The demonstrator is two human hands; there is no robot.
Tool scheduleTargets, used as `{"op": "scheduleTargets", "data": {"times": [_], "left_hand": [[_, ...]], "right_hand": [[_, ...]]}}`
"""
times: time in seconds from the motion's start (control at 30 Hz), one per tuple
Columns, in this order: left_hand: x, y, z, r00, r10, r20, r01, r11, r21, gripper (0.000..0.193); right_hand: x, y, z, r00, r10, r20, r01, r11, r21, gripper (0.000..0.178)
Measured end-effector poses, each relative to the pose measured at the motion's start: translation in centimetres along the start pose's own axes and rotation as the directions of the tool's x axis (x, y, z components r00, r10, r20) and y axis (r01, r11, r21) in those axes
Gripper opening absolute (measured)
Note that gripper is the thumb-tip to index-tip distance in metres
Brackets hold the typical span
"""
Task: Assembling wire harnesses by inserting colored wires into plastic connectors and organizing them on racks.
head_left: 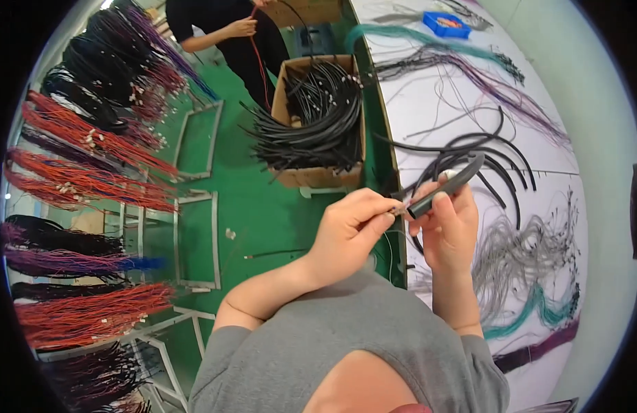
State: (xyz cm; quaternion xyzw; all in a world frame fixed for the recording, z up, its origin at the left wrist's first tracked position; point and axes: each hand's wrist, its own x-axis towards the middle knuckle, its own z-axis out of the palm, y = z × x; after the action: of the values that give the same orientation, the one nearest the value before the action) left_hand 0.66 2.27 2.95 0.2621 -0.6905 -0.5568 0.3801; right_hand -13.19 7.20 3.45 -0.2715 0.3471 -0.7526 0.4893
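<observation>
In front of my chest, my right hand (451, 230) grips a thick black tube (444, 191), its thumb along one side. The tube slants up and to the right, with its open end turned toward my other hand. My left hand (349, 230) pinches thin wire ends (398, 210) right by that opening. Whether the wire tips are inside the tube is too small to make out. A pale thin wire (390, 251) hangs below the fingers.
On the white table (429, 103) at right lie black tubes (501, 155), grey wires (525, 251), teal wires and a blue bin (446, 25). A cardboard box (318, 177) of black cables stands ahead, near another person (229, 34). Wire bundles (91, 313) hang on racks at left.
</observation>
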Motion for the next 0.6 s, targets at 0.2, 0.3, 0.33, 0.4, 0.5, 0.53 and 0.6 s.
{"op": "scheduleTargets", "data": {"times": [0.2,0.3,0.33,0.4,0.5,0.53,0.6], "left_hand": [[0.0,-0.5,-0.2,0.995,0.095,-0.033,-0.091,0.988,0.122,0.016],[-0.4,-0.3,-0.2,0.987,0.145,-0.062,-0.133,0.977,0.164,0.017],[-0.4,-0.3,-0.2,0.988,0.138,-0.068,-0.125,0.979,0.16,0.017],[-0.5,-0.4,-0.3,0.982,0.183,-0.052,-0.173,0.972,0.158,0.016],[-0.5,-0.4,-0.7,0.988,0.155,-0.004,-0.152,0.974,0.171,0.019],[-0.5,-0.5,-0.7,0.989,0.15,-0.005,-0.147,0.975,0.168,0.019],[-0.3,-0.9,-0.7,0.988,0.148,-0.037,-0.141,0.978,0.152,0.019]], "right_hand": [[-0.3,1.1,0.3,0.993,-0.084,-0.079,0.082,0.996,-0.028,0.025],[-0.4,1.3,0.3,0.976,-0.189,-0.105,0.182,0.981,-0.069,0.028],[-0.4,1.4,0.3,0.978,-0.18,-0.106,0.173,0.982,-0.073,0.028],[-0.5,1.3,0.4,0.982,-0.169,-0.085,0.161,0.983,-0.091,0.029],[-0.5,1.4,0.4,0.984,-0.166,-0.065,0.159,0.983,-0.094,0.029],[-0.5,1.4,0.3,0.984,-0.162,-0.068,0.155,0.983,-0.097,0.029],[-0.4,1.4,0.0,0.993,-0.112,-0.032,0.107,0.985,-0.139,0.029]]}}
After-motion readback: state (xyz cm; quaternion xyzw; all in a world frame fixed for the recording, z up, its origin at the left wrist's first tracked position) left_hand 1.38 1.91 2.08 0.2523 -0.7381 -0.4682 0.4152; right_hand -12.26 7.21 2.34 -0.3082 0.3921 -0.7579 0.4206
